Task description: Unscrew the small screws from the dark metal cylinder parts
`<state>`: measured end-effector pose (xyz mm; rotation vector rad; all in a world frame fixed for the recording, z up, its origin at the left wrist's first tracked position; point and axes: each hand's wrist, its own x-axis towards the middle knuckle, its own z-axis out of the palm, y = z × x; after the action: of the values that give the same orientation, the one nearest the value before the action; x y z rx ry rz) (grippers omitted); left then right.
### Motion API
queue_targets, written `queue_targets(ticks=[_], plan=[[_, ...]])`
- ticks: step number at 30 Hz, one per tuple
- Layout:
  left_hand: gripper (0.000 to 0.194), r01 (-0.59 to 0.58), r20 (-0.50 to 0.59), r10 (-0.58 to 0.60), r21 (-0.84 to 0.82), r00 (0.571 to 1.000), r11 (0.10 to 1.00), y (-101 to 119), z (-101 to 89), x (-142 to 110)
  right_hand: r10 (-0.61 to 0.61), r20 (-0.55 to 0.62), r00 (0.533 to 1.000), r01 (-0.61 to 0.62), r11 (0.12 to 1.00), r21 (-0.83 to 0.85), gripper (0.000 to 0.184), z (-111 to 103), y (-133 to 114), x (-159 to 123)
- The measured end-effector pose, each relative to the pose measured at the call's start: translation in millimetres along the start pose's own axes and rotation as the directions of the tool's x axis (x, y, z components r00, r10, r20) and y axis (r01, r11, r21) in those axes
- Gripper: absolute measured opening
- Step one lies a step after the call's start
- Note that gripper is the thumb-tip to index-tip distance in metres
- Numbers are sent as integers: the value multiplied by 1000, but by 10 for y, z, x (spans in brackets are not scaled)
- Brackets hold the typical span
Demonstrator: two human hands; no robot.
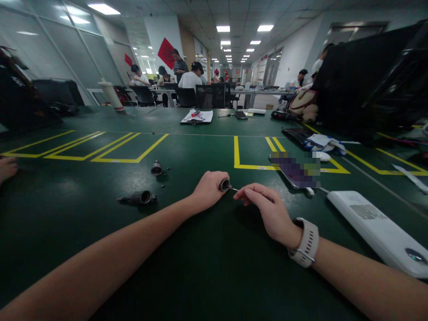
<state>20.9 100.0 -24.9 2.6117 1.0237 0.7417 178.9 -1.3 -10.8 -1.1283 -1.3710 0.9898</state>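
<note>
My left hand [210,191] is wrapped around a dark, hollow cylindrical metal part [224,184], its round opening turned toward me. Between the fingertips of my right hand [264,203] is a thin metal rod-like tool [233,189], its tip at the edge of that part; the rest of the tool is hidden by the fingers. To the left on the green table [187,254] lies a dark metal housing with a narrow shaft [138,197]. Behind it stands a small cup-shaped metal part [156,168], with a few tiny pieces [162,186] close by.
On the right are a phone [290,171], a large white power bank [371,227], a white mouse [321,156] and a cloth [324,143]. A clipboard [196,117] lies farther back. Another person's hand [7,169] rests at the left edge. Yellow tape [236,151] marks the table.
</note>
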Motion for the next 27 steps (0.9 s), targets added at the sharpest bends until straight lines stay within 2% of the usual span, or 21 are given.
queue_targets(ticks=[3,7,10,15,19,23,25,27], plan=[[11,-1,16,2,-47,1000,999,-5,2,-5,68,-2,998,-67,986,155,22,-7,36,26],[14,-1,0,1,-190,1000,982,-5,-4,-11,174,5,985,-160,899,407,20,-28,103,69],[16,-6,1,6,-280,1000,960,6,-13,-13,192,38,981,-187,860,474,19,-37,123,83],[16,2,3,-2,-275,1000,962,6,-14,-6,146,0,989,-131,890,436,19,-17,100,62],[14,-8,-10,7,-102,1000,995,-6,1,-2,51,-57,997,-37,975,221,21,-2,49,16],[8,-48,7,48,48,999,998,-17,17,-6,12,-16,1000,-11,999,46,23,-3,20,-9],[8,-63,9,62,58,998,996,-20,17,-10,22,-4,1000,-22,997,77,23,-7,32,2],[9,-68,4,68,28,998,997,-17,10,-14,64,-11,998,-60,980,189,22,-14,55,26]])
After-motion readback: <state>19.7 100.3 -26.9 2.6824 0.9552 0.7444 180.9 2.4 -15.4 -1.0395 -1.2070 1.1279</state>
